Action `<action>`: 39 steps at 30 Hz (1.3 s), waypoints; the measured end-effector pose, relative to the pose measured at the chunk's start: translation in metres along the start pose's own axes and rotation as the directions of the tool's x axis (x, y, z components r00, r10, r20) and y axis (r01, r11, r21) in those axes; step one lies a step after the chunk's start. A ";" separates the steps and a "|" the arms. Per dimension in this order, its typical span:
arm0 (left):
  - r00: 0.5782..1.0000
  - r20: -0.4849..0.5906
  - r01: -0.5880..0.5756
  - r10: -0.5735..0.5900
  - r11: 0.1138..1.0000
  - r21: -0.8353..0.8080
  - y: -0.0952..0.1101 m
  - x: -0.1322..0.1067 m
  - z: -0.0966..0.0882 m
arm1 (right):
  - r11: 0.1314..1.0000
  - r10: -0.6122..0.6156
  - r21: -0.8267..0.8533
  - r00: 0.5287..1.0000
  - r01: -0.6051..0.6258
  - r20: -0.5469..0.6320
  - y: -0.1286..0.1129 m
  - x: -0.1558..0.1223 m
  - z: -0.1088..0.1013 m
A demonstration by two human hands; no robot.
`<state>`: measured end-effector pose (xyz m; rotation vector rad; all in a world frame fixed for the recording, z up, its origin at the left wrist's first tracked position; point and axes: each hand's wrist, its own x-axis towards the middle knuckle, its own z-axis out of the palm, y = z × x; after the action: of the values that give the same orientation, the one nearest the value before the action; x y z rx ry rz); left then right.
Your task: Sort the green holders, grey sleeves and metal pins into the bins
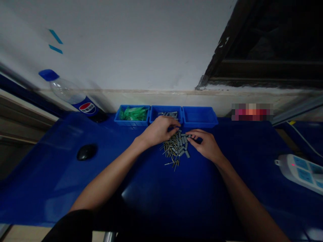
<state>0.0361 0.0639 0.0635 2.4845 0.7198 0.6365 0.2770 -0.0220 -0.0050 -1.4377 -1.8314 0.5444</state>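
A pile of small grey metal sleeves and thin pins (176, 148) lies on the blue table (63, 181). My left hand (160, 130) rests at the pile's far left edge, fingers curled down onto the parts. My right hand (205, 144) is at the pile's right side, its fingertips pinched on a small grey sleeve (188, 135). Just behind the hands stand three blue bins: the left bin (121, 120) holds green plastic pieces, the middle bin (154, 118) holds grey sleeves, and nothing shows inside the right bin (200, 117).
A Pepsi bottle (73, 97) with a blue cap leans at the back left. A black computer mouse (86, 152) sits on the left. A white power strip (301, 170) lies at the right edge. A white wall runs behind the bins.
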 end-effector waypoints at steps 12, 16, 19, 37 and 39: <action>1.000 -0.019 0.017 -0.022 0.972 -0.235 0.009 0.000 0.005 | 0.676 0.388 0.692 0.921 -0.253 -0.042 -0.013 0.001 0.004; 0.999 -0.032 0.017 -0.028 0.950 -0.311 0.013 0.001 0.009 | 0.526 0.424 0.825 0.905 -0.207 -0.043 -0.028 0.002 0.009; 0.996 -0.067 0.028 -0.056 0.933 -0.358 0.016 0.001 0.011 | 0.481 0.422 0.857 0.906 -0.186 -0.040 -0.033 0.002 0.012; 0.905 -0.323 0.253 -0.277 0.961 -0.114 -0.018 -0.002 -0.005 | 0.990 -0.130 -0.051 0.991 0.129 -0.013 -0.001 -0.002 0.003; 0.919 -0.294 0.240 -0.263 0.964 -0.110 -0.012 -0.002 -0.005 | 0.988 -0.132 -0.080 0.991 0.132 -0.002 -0.001 -0.001 0.002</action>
<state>0.0275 0.0735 0.0606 2.1986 1.0917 0.9420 0.2747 -0.0232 -0.0063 -1.3563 -1.9456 0.4034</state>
